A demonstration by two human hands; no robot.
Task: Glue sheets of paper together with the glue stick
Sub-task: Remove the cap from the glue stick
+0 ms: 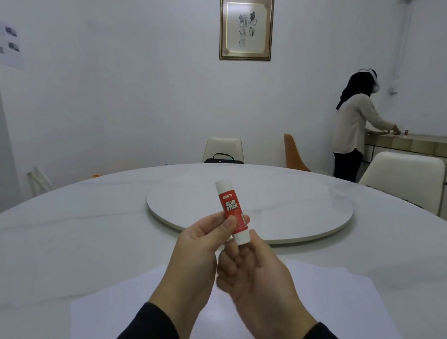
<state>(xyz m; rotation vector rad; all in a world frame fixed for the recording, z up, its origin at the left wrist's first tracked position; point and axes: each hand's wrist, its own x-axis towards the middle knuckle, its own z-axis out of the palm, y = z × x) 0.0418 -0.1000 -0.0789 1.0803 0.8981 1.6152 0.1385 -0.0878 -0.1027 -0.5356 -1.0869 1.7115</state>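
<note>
Both hands hold the upright glue stick (231, 210) (cap on): left hand (198, 245) pinches its middle, right hand (253, 272) fingers grip its base, above paper sheets (116, 317).

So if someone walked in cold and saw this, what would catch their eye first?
The red and white glue stick, held upright at centre over the round white table, pinched by the left hand with the right hand at its base. Then the sheets of paper under the forearms, and the framed calligraphy on the far wall.
</note>
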